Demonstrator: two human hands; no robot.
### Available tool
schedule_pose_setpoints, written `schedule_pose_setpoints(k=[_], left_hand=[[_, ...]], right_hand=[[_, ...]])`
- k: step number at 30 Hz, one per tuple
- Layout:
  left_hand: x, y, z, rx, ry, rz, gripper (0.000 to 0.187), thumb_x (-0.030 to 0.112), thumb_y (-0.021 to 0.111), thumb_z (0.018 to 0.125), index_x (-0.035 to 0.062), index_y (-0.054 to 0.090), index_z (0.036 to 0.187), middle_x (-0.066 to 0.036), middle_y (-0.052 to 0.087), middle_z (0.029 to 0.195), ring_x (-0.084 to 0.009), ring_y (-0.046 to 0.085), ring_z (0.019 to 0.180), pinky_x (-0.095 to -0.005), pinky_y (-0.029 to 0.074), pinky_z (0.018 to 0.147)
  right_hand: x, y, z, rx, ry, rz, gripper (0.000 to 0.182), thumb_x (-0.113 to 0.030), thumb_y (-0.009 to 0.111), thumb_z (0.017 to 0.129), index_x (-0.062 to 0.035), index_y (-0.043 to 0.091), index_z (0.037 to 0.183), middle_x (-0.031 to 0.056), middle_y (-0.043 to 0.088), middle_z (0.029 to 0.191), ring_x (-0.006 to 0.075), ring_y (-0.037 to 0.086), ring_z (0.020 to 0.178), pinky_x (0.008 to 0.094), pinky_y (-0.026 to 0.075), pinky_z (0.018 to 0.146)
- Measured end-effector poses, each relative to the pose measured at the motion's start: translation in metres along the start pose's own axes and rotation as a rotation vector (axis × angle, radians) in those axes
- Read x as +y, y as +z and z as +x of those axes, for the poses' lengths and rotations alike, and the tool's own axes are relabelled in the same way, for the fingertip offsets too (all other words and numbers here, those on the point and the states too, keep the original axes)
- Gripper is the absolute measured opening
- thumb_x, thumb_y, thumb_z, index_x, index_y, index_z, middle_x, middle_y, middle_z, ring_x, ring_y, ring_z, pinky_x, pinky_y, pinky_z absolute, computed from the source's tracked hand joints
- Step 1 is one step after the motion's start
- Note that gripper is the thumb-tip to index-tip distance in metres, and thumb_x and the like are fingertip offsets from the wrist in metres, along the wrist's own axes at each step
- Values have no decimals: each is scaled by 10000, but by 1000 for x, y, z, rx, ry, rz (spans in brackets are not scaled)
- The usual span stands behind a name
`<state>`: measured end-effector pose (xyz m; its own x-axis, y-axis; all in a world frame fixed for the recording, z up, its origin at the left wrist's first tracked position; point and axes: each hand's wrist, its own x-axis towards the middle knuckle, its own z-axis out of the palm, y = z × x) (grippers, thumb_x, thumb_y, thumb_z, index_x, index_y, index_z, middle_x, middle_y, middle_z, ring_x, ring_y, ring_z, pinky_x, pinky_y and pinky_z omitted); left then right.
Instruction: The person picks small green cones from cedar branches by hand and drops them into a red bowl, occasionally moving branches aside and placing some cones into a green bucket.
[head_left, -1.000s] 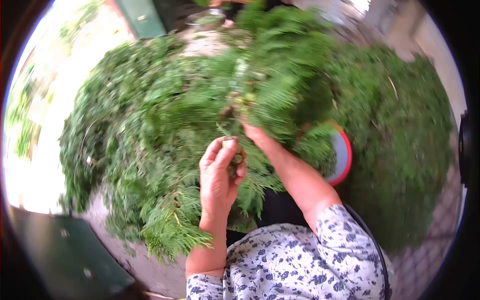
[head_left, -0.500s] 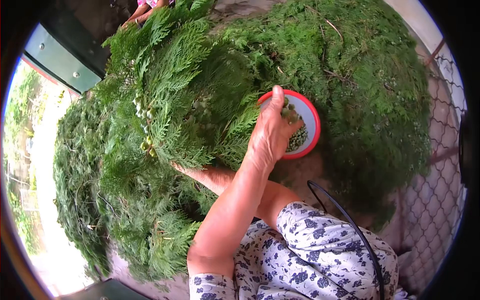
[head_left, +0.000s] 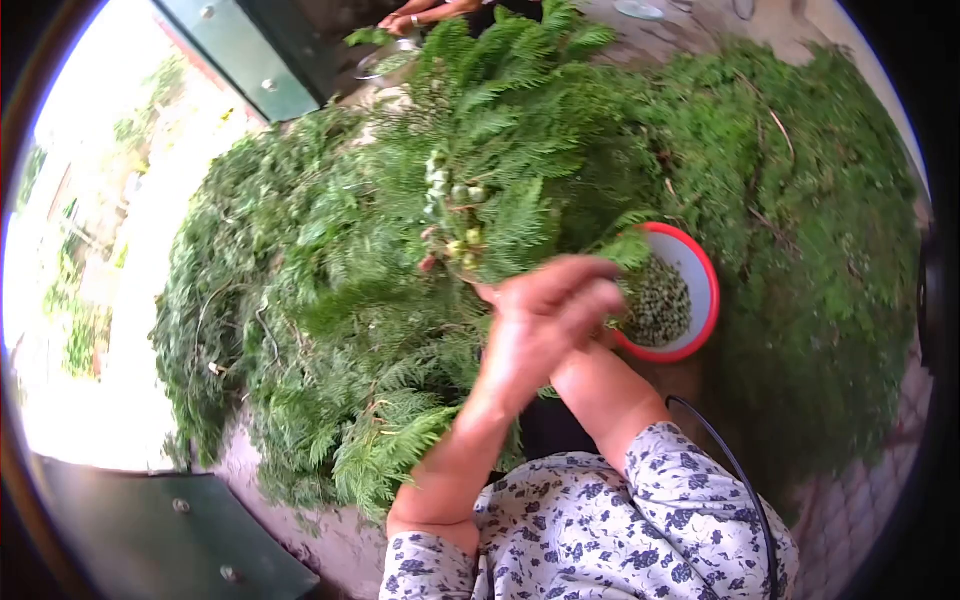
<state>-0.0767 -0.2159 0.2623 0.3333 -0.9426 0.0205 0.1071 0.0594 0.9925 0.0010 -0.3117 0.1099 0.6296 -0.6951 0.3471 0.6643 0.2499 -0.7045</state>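
A large leafy conifer branch (head_left: 520, 215), bearing pale green and yellowish cones (head_left: 440, 185), stands in front of me. My right forearm crosses under the left one and reaches the branch's lower end. My right hand (head_left: 484, 291) is mostly hidden, with a bit of it showing at the stem, gripping it. Over it is my left hand (head_left: 550, 310), its fingers pointing right and smeared by motion. A red-rimmed bowl (head_left: 712, 300) with a pale inside sits just right of it, partly filled with small green cones (head_left: 660, 302).
Piles of cut conifer greenery lie on the left (head_left: 230, 260) and right (head_left: 810, 200). At the top, another person's hands (head_left: 405, 22) work over a clear bowl (head_left: 385, 65). Green metal panels (head_left: 245, 50) stand at the left. A black cable (head_left: 735, 465) runs by my right sleeve.
My left hand has left the bowl's inside and moved back toward the branch. The camera has turned, so the scene sits further right and lower; the other person's bowl now shows.
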Motion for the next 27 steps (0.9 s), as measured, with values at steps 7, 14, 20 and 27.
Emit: schedule_pose_setpoints(k=[7,14,20,27], left_hand=[[-47,-147,-1,783,313,555,180,69,598,823,33,611,999,-72,567,919,-144,554,768,-278,461,677],[-23,-111,-42,1200,653,502,205,71,550,870,8,579,1064,-46,604,887,-83,539,748,-221,447,649],[-21,-96,-69,819,672,939,219,10,571,822,3,596,1040,-118,639,863,-199,628,801,-291,494,693],[3,-124,-72,1084,558,156,550,8,561,836,-15,280,1309,-135,558,1043,-157,568,858,-276,482,719]], right_hand=[[8,65,0,-141,24,14,203,-146,604,788,-48,574,963,44,613,799,183,595,713,327,494,622],[3,96,-7,-193,23,-9,203,-117,621,765,-44,577,949,43,610,793,188,595,713,324,492,621],[5,114,-20,-186,18,-14,207,-93,636,746,-40,579,938,41,608,787,192,595,713,322,491,621],[20,143,-10,-189,-520,-1078,226,-19,606,673,-39,591,897,111,611,798,280,601,694,359,496,603]])
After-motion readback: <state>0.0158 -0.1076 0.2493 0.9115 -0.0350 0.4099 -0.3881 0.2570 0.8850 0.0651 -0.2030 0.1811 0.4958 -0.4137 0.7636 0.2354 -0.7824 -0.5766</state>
